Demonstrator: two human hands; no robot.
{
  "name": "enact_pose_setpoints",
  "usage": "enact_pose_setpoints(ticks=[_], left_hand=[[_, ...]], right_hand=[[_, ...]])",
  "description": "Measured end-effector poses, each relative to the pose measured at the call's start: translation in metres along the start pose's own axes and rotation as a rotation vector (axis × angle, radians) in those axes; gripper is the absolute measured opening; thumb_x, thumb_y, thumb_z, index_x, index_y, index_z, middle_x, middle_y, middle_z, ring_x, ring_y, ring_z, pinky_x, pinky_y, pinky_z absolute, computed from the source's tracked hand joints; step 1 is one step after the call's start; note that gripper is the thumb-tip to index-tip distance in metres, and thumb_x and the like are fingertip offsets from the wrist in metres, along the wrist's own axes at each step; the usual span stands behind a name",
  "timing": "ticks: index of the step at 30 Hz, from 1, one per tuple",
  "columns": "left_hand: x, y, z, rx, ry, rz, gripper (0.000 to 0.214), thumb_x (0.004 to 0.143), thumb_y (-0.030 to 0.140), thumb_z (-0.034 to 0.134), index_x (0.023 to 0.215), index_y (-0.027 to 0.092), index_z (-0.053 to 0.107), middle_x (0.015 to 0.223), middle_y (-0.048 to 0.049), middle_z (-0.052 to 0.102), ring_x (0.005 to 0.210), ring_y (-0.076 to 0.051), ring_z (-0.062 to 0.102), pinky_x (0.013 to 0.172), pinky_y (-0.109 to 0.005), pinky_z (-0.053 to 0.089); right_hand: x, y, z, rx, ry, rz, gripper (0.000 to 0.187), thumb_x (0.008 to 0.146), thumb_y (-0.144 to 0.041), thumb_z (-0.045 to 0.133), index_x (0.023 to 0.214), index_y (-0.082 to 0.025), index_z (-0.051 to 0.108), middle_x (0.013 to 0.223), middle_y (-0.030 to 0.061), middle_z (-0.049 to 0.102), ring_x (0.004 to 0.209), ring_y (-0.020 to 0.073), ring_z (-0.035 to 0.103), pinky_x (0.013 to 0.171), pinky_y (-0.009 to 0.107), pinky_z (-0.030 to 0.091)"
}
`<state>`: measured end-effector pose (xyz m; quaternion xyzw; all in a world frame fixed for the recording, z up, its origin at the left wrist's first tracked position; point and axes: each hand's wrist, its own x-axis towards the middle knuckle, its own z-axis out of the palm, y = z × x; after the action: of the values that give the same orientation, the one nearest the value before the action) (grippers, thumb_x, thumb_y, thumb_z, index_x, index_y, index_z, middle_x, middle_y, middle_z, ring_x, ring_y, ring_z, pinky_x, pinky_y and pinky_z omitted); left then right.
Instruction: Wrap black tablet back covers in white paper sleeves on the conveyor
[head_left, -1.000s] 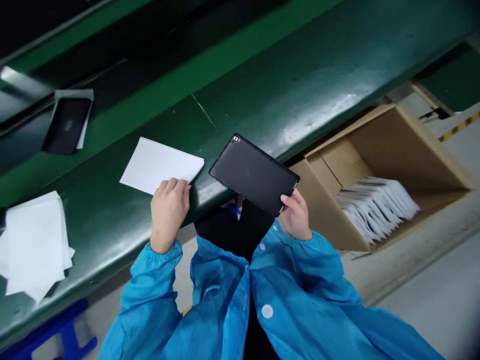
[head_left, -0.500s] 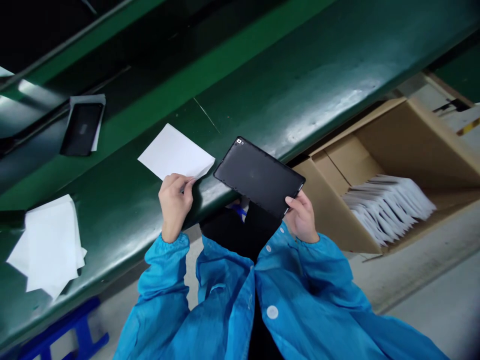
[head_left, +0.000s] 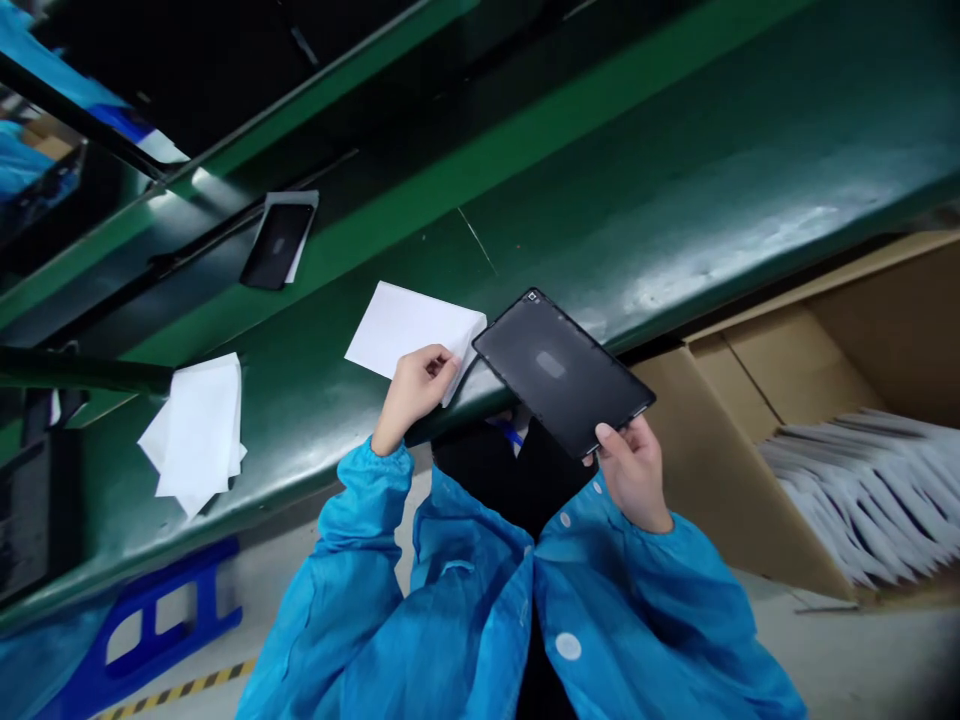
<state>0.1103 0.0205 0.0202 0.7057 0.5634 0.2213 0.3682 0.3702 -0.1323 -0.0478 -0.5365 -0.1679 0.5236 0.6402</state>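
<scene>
My right hand (head_left: 632,468) grips the near corner of a black tablet (head_left: 562,370), held back side up and tilted over the edge of the green bench (head_left: 645,180). A white sleeve (head_left: 409,325) lies flat on the bench just left of the tablet. My left hand (head_left: 414,390) pinches the sleeve's near right corner, fingers curled. Both arms wear blue sleeves.
A pile of white sleeves (head_left: 196,430) lies at the bench's left. Another black device on a white sleeve (head_left: 277,240) rests further back. An open cardboard box (head_left: 757,400) holding several white sleeves stands at the right. A blue stool (head_left: 150,625) is below left.
The view has swung right and down. My left hand has gone from resting on the sleeve's near edge to pinching its corner beside the tablet. The tablet stays in my right hand.
</scene>
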Motion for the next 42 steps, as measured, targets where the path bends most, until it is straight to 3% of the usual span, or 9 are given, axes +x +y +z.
enact_pose_setpoints(ticks=[7, 14, 20, 28, 31, 34, 36, 40, 42], left_hand=[[0.0, 0.005, 0.01, 0.102, 0.011, 0.048, 0.029, 0.098, 0.037, 0.057, 0.073, 0.02, 0.056, 0.06, 0.0027, 0.052, 0.058, -0.013, 0.049, 0.061, -0.026, 0.036], [-0.002, 0.008, 0.025, 0.253, 0.066, 0.12, 0.029, 0.102, 0.031, 0.056, 0.074, 0.021, 0.053, 0.063, 0.0016, 0.056, 0.059, -0.014, 0.052, 0.062, -0.026, 0.035], [-0.014, 0.027, 0.025, 0.432, -0.222, 0.397, 0.028, 0.112, 0.033, 0.051, 0.09, 0.02, 0.063, 0.085, -0.0043, 0.074, 0.077, -0.018, 0.07, 0.067, -0.028, 0.042], [-0.036, 0.053, 0.045, 0.249, -0.504, 0.705, 0.031, 0.114, 0.039, 0.053, 0.09, 0.021, 0.062, 0.095, -0.0034, 0.079, 0.082, -0.016, 0.074, 0.061, -0.028, 0.041], [-0.036, 0.049, 0.044, 0.157, -0.5, 0.691, 0.036, 0.115, 0.042, 0.052, 0.088, 0.02, 0.061, 0.09, -0.0034, 0.078, 0.08, -0.015, 0.073, 0.061, -0.027, 0.04], [-0.035, 0.04, 0.046, 0.072, -0.537, 0.673, 0.036, 0.115, 0.043, 0.052, 0.087, 0.021, 0.061, 0.087, -0.0032, 0.077, 0.078, -0.015, 0.072, 0.063, -0.026, 0.042], [-0.034, 0.033, 0.05, 0.027, -0.596, 0.67, 0.034, 0.114, 0.042, 0.054, 0.088, 0.021, 0.061, 0.088, -0.0039, 0.077, 0.079, -0.016, 0.072, 0.064, -0.025, 0.043], [-0.025, 0.017, 0.038, -0.135, -0.664, 0.73, 0.029, 0.114, 0.038, 0.052, 0.095, 0.021, 0.065, 0.096, -0.008, 0.077, 0.09, -0.017, 0.073, 0.08, -0.024, 0.054], [-0.011, -0.001, 0.012, -0.125, -0.481, 0.734, 0.026, 0.114, 0.038, 0.052, 0.102, 0.02, 0.067, 0.103, -0.0113, 0.076, 0.102, -0.02, 0.072, 0.094, -0.029, 0.056]], right_hand=[[-0.01, 0.008, -0.005, -0.089, -0.007, -0.068, 0.044, 0.075, -0.049, 0.096, 0.101, -0.024, 0.07, 0.068, -0.0025, 0.069, 0.047, 0.0135, 0.056, 0.044, 0.029, 0.052], [-0.024, 0.009, -0.013, -0.25, -0.144, -0.015, 0.045, 0.078, -0.052, 0.094, 0.105, -0.022, 0.074, 0.078, 0.0044, 0.079, 0.05, 0.0187, 0.067, 0.046, 0.031, 0.058], [-0.025, 0.013, -0.005, -0.273, -0.229, -0.007, 0.041, 0.082, -0.053, 0.091, 0.101, -0.024, 0.07, 0.061, -0.0006, 0.071, 0.045, 0.0189, 0.065, 0.047, 0.03, 0.057], [-0.019, 0.023, 0.018, -0.347, -0.342, -0.022, 0.051, 0.091, -0.071, 0.077, 0.094, -0.022, 0.062, 0.061, 0.0002, 0.07, 0.049, 0.0163, 0.065, 0.05, 0.027, 0.057], [-0.015, 0.032, 0.018, -0.388, -0.3, 0.001, 0.051, 0.088, -0.067, 0.081, 0.101, -0.021, 0.064, 0.068, 0.0011, 0.073, 0.053, 0.0159, 0.066, 0.051, 0.026, 0.056], [-0.01, 0.044, 0.02, -0.298, -0.175, -0.026, 0.067, 0.075, -0.058, 0.095, 0.122, -0.022, 0.064, 0.105, 0.0087, 0.082, 0.085, 0.0218, 0.078, 0.069, 0.031, 0.064], [-0.008, 0.053, 0.023, -0.168, -0.148, 0.007, 0.077, 0.065, -0.056, 0.101, 0.125, -0.022, 0.065, 0.119, 0.0109, 0.08, 0.099, 0.0244, 0.078, 0.079, 0.034, 0.066], [-0.007, 0.065, 0.028, -0.044, -0.212, 0.178, 0.056, 0.071, -0.05, 0.098, 0.112, -0.02, 0.073, 0.095, 0.0053, 0.081, 0.073, 0.0182, 0.072, 0.064, 0.03, 0.061], [-0.007, 0.065, 0.028, -0.043, -0.178, 0.183, 0.053, 0.073, -0.045, 0.097, 0.113, -0.021, 0.074, 0.096, 0.0039, 0.081, 0.07, 0.0164, 0.07, 0.063, 0.03, 0.061]])
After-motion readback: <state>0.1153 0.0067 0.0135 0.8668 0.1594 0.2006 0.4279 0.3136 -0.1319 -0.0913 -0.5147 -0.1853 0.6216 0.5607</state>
